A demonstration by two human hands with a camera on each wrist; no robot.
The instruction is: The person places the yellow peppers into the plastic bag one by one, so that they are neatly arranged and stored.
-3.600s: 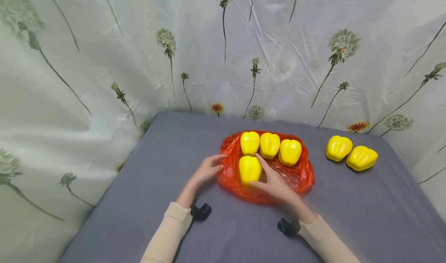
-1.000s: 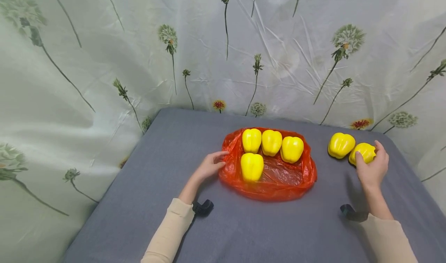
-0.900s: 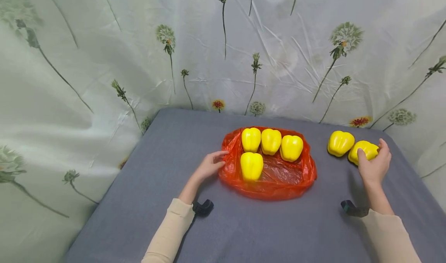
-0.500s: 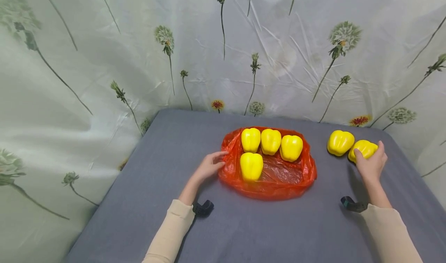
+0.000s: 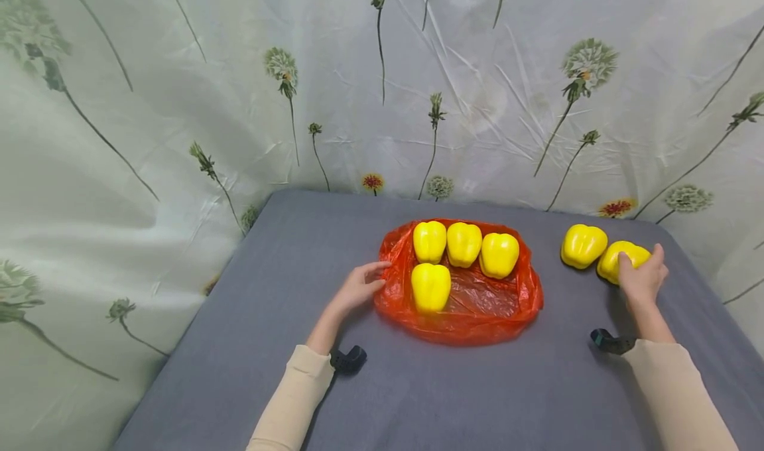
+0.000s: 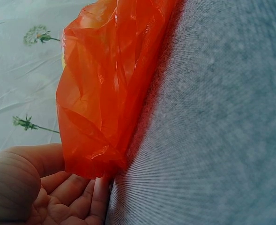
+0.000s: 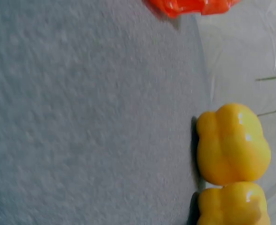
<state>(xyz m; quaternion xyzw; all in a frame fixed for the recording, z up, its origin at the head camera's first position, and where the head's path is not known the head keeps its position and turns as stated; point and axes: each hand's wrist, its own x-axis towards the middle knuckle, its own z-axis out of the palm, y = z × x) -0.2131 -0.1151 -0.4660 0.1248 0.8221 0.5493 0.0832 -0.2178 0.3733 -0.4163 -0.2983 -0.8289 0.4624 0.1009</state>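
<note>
A red plastic bag [image 5: 459, 335] lies spread on the table, with several yellow bell peppers [image 5: 431, 288] in it. My left hand [image 5: 358, 288] holds the bag's left edge; in the left wrist view the red film [image 6: 100, 93] runs between thumb and fingers. At the right, my right hand [image 5: 643, 278] grips the outer of two yellow bell peppers, the right-hand pepper [image 5: 617, 260]. Its thumb lies on the near side, its fingers on the right side. The other loose pepper [image 5: 583, 245] sits just left of it. In the right wrist view the hand is almost wholly out of frame.
The table [image 5: 268, 272] has a grey cloth cover. A pale curtain [image 5: 358, 93] with a dandelion print hangs behind and to the left. A black wrist camera [image 5: 352, 359] sits on the left wrist, another wrist camera [image 5: 609, 341] on the right.
My right hand has left the near pepper in the bag and gone right to the outer loose pepper. Lately it has shifted slightly around that pepper. My left hand stays at the bag's edge.
</note>
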